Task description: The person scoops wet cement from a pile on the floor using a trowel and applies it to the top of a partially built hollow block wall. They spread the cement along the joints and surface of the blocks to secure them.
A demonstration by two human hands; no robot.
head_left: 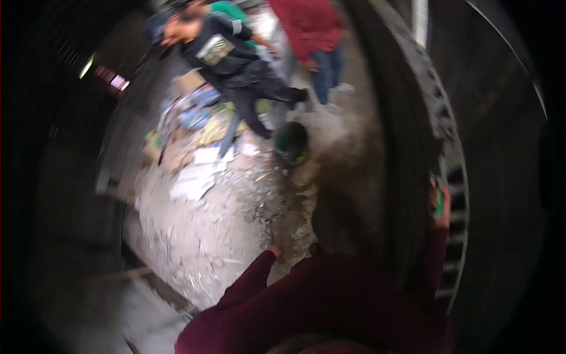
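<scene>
Maroon top (348,289): here it is, a deep wine red, one plain colour right across the torso, sinking almost to black in the shade!
Left sleeve (247,284): long, same maroon, and look, a brighter purplish tint towards the shoulder, narrowing smoothly down to the wrist.
Right sleeve (434,256): long too, a match in colour but far dimmer, its outline melting into shadow.
Left hand (275,252): bare beyond the cuff, fingers smeared by blur.
Right hand (444,206): bare as well, detail soft.
</scene>
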